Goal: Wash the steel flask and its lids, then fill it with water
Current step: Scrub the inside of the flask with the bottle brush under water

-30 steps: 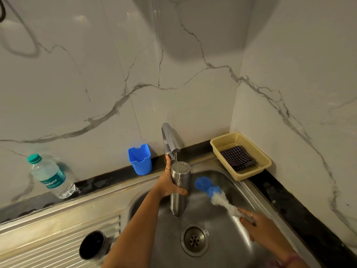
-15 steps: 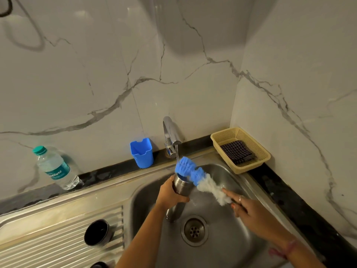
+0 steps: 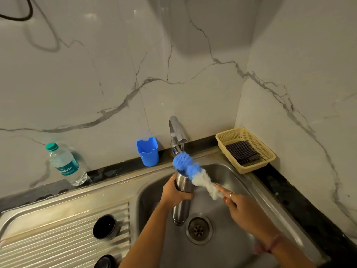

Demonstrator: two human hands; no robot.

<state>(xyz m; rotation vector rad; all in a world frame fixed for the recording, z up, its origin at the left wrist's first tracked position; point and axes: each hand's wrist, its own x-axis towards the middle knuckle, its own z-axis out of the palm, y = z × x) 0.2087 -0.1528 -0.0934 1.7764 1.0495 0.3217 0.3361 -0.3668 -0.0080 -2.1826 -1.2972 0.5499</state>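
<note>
The steel flask [image 3: 182, 198] is gripped round its upper body by the left hand [image 3: 174, 191], fingers curled tight about it. It is held upright inside the sink [image 3: 231, 248], base low near the drain [image 3: 199, 228], mouth up under the tap [image 3: 176, 130].

A bottle brush [image 3: 195, 174] is held by the right hand [image 3: 245, 207], pinched at the handle end, just right of the left-hand grip. The brush is slanted up and left from that hand; its blue head is at the flask mouth, above the left hand, and is struck by a thin stream of water from the tap. The white bristle part is seen between the two hands.

Two dark lids are seen on the ribbed drainboard, left of and below the flask grip: one lid [image 3: 105, 226] upright, a second lid [image 3: 105, 262] partly cut off by the frame edge.

Further left of the grip, against the wall, a plastic water bottle [image 3: 65, 165] is seen. A blue cup [image 3: 147, 150] is placed just left of the tap. Right of the brush hand, a yellow basket [image 3: 268, 154] holding a checked cloth [image 3: 242, 151] is set in the corner.
</note>
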